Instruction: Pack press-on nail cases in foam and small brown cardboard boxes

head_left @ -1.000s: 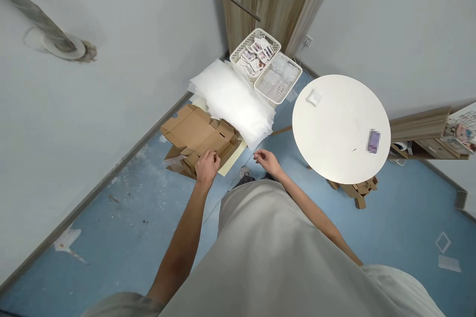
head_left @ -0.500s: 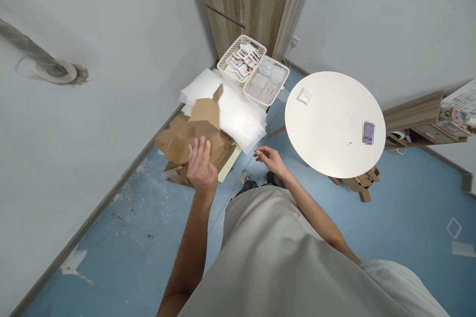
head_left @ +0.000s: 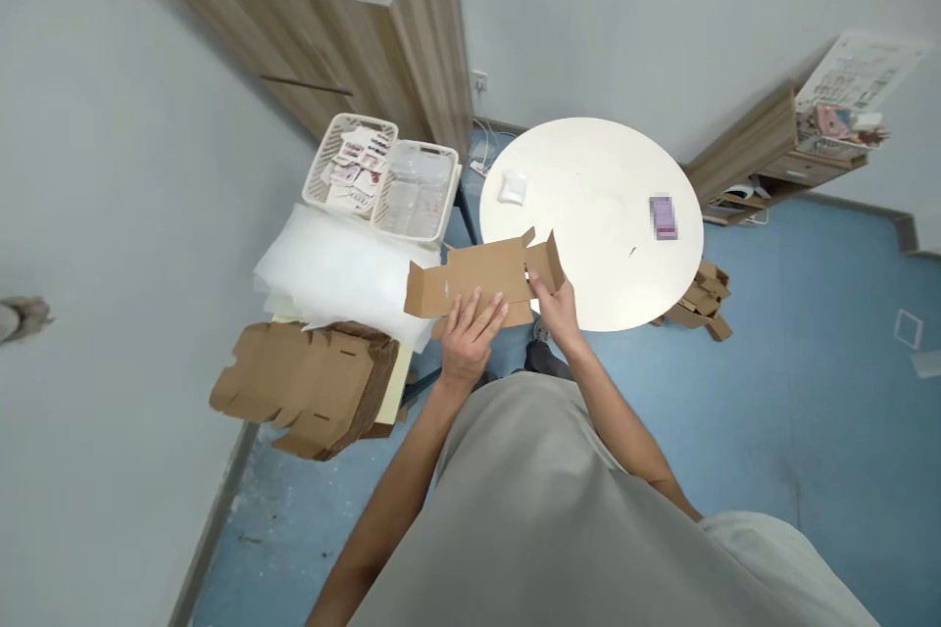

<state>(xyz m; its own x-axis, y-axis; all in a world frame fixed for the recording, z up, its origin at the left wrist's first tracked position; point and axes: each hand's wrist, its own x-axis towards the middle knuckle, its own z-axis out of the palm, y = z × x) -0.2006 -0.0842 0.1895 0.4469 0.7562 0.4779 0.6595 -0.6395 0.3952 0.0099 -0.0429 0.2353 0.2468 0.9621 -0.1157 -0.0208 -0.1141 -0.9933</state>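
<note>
A flat brown cardboard box blank (head_left: 481,276) is held in the air in front of me, next to the round white table (head_left: 588,245). My left hand (head_left: 469,338) grips its lower edge with fingers laid up over the card. My right hand (head_left: 557,308) pinches its right end by a flap. A stack of the same flat blanks (head_left: 305,387) lies low at the left.
White foam sheets (head_left: 330,269) are piled beside the stack, with two cream baskets (head_left: 382,178) of small packets behind. A small white pouch (head_left: 512,187) and a purple item (head_left: 663,217) lie on the table. Wooden cabinet (head_left: 345,29) at the back; blue floor (head_left: 809,392).
My left hand lifted one blank off the stack and carried it right toward the table. My right hand, empty before, has taken its right end. My view turned right.
</note>
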